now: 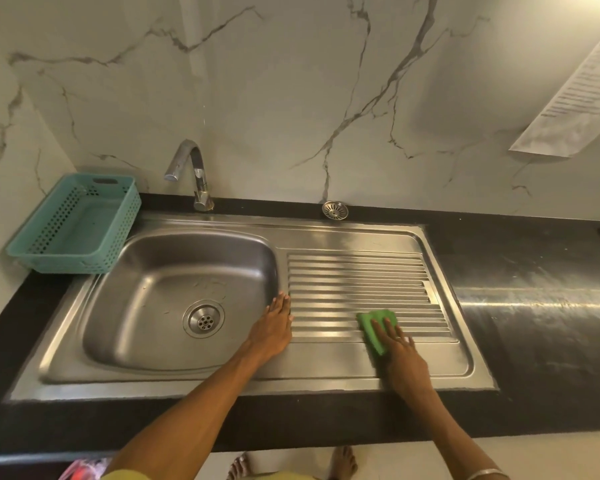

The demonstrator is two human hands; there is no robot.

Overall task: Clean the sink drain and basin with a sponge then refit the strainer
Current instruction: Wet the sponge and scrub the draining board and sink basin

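While my right hand (pixel 400 355) presses flat on the green sponge (pixel 374 323), fingers straight and spread over it, the sponge lies on the ribbed drainboard (pixel 361 282) of the steel sink, toward the near edge of the ribs at about five o'clock from the drainboard's middle. My left hand (pixel 274 327) rests open, fingers straight and together, on the ridge between the basin (pixel 153 289) and the drainboard, its fingertips at the left end of the ribs and just at the basin's right rim. It holds nothing. The basin sits at nine o'clock from my left hand, and its drain (pixel 204 320) shows as a round opening with small holes in the basin floor, near the front right part. The strainer (pixel 335 210) is out of the drain: it lies on the black desk (pixel 534 271) behind the sink, against the marble wall, at about twelve o'clock from the drainboard and well apart from both hands. The tap (pixel 193 174) stands at the back of the basin at twelve o'clock, its spout bent to the left. A teal perforated basket (pixel 42 251) sits at ten o'clock from the basin, on the desk's far left corner, tilted against the wall. A printed sheet of paper (pixel 568 98) hangs on the wall at two o'clock. My bare feet (pixel 342 460) show on the floor at six o'clock.
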